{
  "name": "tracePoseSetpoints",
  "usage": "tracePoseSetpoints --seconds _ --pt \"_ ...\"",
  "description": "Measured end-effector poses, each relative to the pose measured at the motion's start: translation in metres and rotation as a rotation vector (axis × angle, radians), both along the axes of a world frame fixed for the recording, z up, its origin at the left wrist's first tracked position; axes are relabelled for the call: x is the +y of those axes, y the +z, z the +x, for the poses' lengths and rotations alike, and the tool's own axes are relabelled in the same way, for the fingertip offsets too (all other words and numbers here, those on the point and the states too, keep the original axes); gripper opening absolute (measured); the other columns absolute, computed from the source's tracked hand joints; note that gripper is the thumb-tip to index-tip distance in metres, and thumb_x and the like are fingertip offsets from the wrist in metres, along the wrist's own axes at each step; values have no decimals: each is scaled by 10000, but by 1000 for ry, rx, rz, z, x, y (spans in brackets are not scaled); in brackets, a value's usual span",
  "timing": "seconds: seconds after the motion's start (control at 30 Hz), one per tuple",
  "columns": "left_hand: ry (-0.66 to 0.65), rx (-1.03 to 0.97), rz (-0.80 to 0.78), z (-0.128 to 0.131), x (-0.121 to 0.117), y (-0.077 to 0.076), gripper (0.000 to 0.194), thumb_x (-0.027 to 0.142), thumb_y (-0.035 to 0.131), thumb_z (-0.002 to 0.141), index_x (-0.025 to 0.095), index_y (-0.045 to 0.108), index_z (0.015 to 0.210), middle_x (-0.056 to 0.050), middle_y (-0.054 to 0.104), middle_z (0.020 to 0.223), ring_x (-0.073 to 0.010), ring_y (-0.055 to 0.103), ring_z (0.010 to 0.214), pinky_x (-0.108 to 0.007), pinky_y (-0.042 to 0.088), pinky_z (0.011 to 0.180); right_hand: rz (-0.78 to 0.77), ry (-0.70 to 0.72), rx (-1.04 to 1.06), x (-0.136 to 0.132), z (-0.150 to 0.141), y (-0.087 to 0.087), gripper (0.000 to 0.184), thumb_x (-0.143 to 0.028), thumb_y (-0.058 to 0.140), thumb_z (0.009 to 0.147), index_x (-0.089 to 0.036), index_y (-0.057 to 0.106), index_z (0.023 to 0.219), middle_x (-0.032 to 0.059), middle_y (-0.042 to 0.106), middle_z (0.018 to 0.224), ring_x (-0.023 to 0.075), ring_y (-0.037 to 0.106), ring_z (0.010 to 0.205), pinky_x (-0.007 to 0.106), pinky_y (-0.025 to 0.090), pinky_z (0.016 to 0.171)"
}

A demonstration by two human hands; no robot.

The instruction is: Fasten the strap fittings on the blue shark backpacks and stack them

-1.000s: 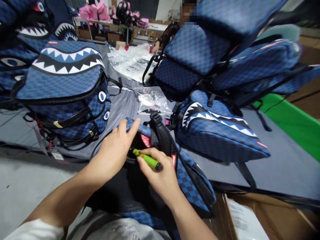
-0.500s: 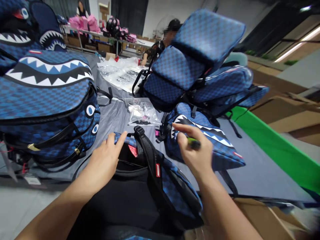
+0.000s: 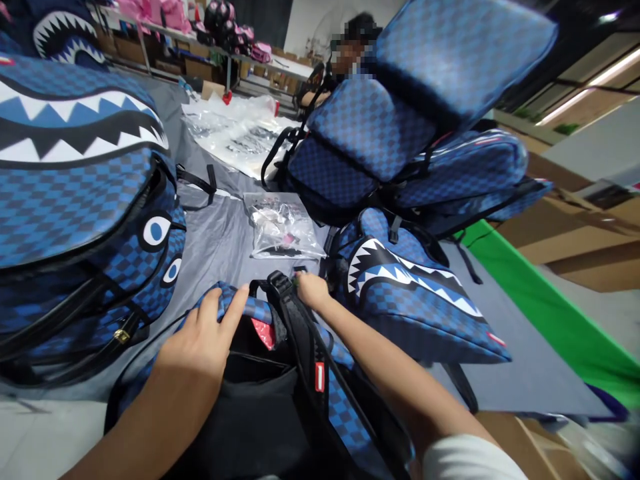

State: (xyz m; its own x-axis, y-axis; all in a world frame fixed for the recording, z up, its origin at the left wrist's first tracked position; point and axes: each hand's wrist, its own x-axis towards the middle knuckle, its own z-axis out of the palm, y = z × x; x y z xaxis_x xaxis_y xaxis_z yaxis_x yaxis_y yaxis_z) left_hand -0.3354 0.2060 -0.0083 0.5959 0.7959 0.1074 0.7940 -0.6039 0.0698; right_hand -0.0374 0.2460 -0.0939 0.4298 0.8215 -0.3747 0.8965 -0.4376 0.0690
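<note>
Right hand (image 3: 313,291) shifted left, beside black strap (image 3: 296,321)

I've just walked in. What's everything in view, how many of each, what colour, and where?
Near backpack: one, blue check and black, front centre
Left shark-mouth backpacks: at least two, blue, left side
Right shark-mouth backpack: one, blue check, right of centre
Piled backpacks: several, blue check, behind that
Clear packet: one, see-through, mid-table
Plastic sheeting: count unclear, whitish, farther back
Table: one, grey, middle
Green panel: one, green, right
Cardboard: several pieces, brown, far right
Pink bags: several, pink, background
Co-worker: one, dark top, background
Left hand: one, bare, on near backpack
Right hand: one, bare, beside near backpack, grip unclear
</note>
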Motion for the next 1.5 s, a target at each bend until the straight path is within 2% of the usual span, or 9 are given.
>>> tracePoseSetpoints --seconds 0.2,0.4,0.6,0.83,0.97,1.03,1.23,1.33,1.5 --pt "-13 -23 110 -1 -1 -6 830 133 479 841 333 172 1586 -78 536 1443 -245 695 1019 -286 579 680 138 141 128 -5 -2 -6 275 -285 567 947 -205 652 1195 110 689 1224 229 632 1178 270 474 933" --pt "-35 -18 122 0 4 -6 798 130 471 842 311 224 1579 -80 532 1436 -232 695 1015 -271 554 643 207 -50 115 16 5 -13 436 -424 689 871 -139 608 1191 190 631 1254 271 660 1081 307 491 829" --pt "-43 -30 113 -1 5 -5 681 187 490 884 257 334 1543 -112 530 1427 -234 697 996 -276 554 620 274 -149 224 21 15 -9 346 -274 800 752 -98 664 1017 158 722 1031 262 677 981 281 475 756" --pt "-8 99 -258 4 12 19 856 95 554 838 310 172 1572 -139 416 1485 -279 607 1208 -342 580 837 569 -72 418 -33 -2 61 121 -247 572 891 -157 652 902 6 693 737 162 668 688 240 484 629" --pt "-12 110 -270 4 8 30 856 47 514 851 280 119 1575 -171 385 1479 -293 584 1237 -379 561 892 984 -29 483 -89 -39 116 99 -270 576 873 -204 630 822 -1 684 714 165 651 661 259 491 617" --pt "-34 85 -243 1 3 32 858 28 502 848 262 109 1574 -180 385 1466 -295 579 1243 -382 556 900 1051 73 534 -112 -60 131 94 -324 654 839 -232 637 827 -12 685 701 164 642 626 267 497 607" --pt "-52 33 -197 -6 -10 38 858 34 553 842 232 138 1566 -181 418 1427 -304 565 1264 -376 540 929 476 603 452 -135 -119 122 273 -94 512 844 -225 694 999 44 768 925 194 724 837 264 500 718" --pt "-76 -97 -208 -16 -12 36 838 139 592 883 242 122 1569 -171 424 1459 -302 553 1290 -393 519 978 212 664 197 -129 -136 118 316 -28 505 799 -202 703 973 79 773 878 228 733 815 271 457 676" --pt "-164 -426 -303 -56 -24 13 877 339 590 937 283 -6 1579 -120 255 1632 -235 312 1492 -386 361 1182 132 659 100 -125 -150 123 273 -82 555 830 -231 707 1000 75 773 860 233 733 824 264 402 633"
